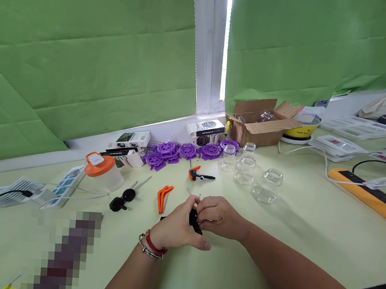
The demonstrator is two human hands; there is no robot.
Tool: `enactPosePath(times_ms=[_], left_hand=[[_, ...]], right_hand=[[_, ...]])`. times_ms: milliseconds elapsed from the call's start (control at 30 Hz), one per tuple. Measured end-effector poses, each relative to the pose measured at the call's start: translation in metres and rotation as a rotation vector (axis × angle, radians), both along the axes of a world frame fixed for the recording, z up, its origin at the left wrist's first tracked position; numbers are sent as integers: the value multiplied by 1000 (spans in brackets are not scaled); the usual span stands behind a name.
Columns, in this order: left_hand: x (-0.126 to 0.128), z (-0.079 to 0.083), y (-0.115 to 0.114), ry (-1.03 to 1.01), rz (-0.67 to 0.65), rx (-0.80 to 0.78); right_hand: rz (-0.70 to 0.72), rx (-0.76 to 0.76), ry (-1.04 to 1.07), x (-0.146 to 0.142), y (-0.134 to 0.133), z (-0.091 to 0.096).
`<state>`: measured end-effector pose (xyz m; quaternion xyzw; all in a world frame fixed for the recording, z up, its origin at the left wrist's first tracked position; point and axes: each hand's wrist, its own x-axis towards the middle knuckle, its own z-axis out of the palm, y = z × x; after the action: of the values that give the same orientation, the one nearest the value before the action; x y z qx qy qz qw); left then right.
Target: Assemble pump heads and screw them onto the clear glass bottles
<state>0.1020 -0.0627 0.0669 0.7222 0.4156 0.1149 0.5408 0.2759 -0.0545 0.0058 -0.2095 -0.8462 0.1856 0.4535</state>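
Clear of the jars (264,191), left hand (178,227) and right hand (220,218), partly closed, hold a black part (194,219)

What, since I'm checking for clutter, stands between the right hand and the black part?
Nothing visible: the right hand touches the black part, held in the left hand. The orange-and-black piece lies beyond both hands; the clear jars stand farther right.

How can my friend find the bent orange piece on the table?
On the pale green table, find the left hand with a red bracelet. Just beyond it lies the bent orange piece. Unlike the black-and-orange piece farther back, it shows no black part.
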Motion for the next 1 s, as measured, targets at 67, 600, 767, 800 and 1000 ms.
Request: enactPosePath(times_ms=[67, 600, 767, 800, 1000], left_hand=[[0, 0, 0, 7, 3, 11], [1, 0, 1, 20, -2, -3], [0, -1, 2, 5, -1, 6], [0, -1, 2, 1, 1, 6], [-1, -2, 2, -33, 2, 12]], right_hand=[[-6, 5, -16, 0, 0, 1], [-37, 91, -56, -2, 1, 0], [-65, 105, -26, -3, 1, -1], [-76, 112, -31, -4, 1, -2], [-95, 118, -9, -5, -1, -1]])
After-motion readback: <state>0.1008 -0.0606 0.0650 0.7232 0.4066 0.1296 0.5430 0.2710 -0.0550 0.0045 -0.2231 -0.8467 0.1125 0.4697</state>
